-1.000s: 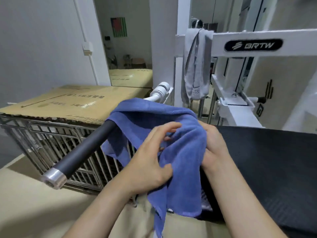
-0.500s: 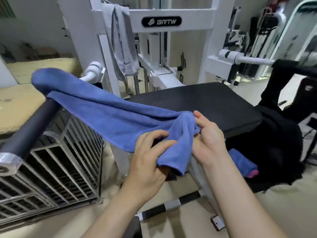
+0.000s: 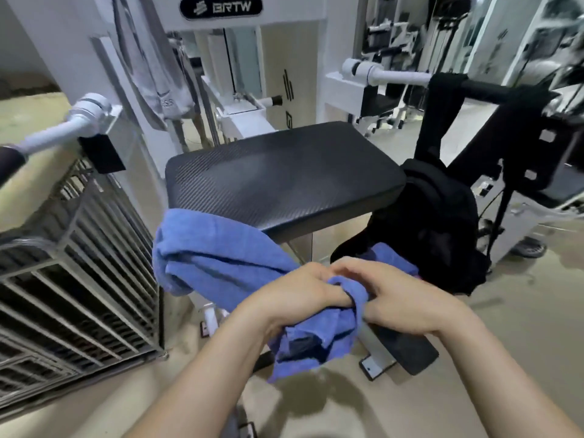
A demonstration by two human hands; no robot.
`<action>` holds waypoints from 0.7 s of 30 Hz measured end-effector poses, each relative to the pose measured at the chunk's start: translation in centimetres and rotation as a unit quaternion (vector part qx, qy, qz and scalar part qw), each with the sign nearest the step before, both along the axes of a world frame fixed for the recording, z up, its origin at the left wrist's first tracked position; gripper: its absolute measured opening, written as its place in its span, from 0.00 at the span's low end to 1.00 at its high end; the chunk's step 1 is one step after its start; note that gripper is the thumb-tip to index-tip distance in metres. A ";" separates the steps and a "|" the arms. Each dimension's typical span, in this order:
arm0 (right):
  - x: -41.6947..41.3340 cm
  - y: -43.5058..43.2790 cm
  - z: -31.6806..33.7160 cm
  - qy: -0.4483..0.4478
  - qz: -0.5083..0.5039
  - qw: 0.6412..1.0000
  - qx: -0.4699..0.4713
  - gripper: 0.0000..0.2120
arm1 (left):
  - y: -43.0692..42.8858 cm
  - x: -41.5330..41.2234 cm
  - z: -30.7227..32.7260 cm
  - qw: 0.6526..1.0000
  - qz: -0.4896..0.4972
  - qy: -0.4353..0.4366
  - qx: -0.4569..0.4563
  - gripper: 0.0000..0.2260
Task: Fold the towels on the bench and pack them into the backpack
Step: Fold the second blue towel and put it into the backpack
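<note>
A blue towel (image 3: 218,263) hangs bunched in the air in front of the black padded bench (image 3: 284,178), its far end brushing the bench's near left corner. My left hand (image 3: 297,298) and my right hand (image 3: 398,301) both grip the towel's near end, fingers curled into the cloth close together. A black backpack (image 3: 442,229) hangs open to the right of the bench, from a black bar. Another blue towel (image 3: 388,254) shows inside its mouth, just beyond my right hand.
A metal wire cage (image 3: 72,279) stands on the left. A white machine frame (image 3: 221,23) rises behind the bench, with a grey cloth (image 3: 151,67) hung on it. White arms with black handles stick out at left (image 3: 72,121) and right (image 3: 395,74). Beige floor lies below.
The towel has come off the left handle bar and now hangs bunched from both hands. The hands have drawn together nearer the backpack, and the view has turned right and down.
</note>
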State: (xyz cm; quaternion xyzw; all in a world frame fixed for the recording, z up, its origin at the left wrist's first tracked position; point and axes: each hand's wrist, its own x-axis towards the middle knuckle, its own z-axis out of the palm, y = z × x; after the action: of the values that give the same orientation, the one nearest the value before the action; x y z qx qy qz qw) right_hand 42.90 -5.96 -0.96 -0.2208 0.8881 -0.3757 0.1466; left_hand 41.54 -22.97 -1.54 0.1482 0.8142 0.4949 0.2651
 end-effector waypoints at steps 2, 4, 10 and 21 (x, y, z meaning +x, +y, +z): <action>-1.3 1.7 -3.1 0.038 -0.056 0.998 0.006 0.07 | 2.3 -0.1 -1.6 0.998 0.009 -0.018 -0.058 0.21; -2.1 3.2 -6.4 0.002 -0.045 0.997 0.056 0.09 | 4.5 0.0 -3.6 0.994 0.024 -0.049 -0.095 0.19; -2.1 7.7 -10.3 -0.208 -0.138 0.961 -0.121 0.13 | 7.2 0.1 -8.6 0.980 0.121 -0.158 0.009 0.10; -5.1 8.9 -9.2 0.077 -0.138 0.970 0.182 0.09 | 5.3 -3.1 -2.9 0.970 0.164 0.072 -0.163 0.12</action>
State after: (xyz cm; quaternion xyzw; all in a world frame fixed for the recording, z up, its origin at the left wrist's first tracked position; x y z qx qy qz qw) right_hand 37.77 2.97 -10.18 -0.0938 0.9720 -0.2061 0.0623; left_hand 38.47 -17.62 -4.41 0.0026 0.9141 0.3799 0.1416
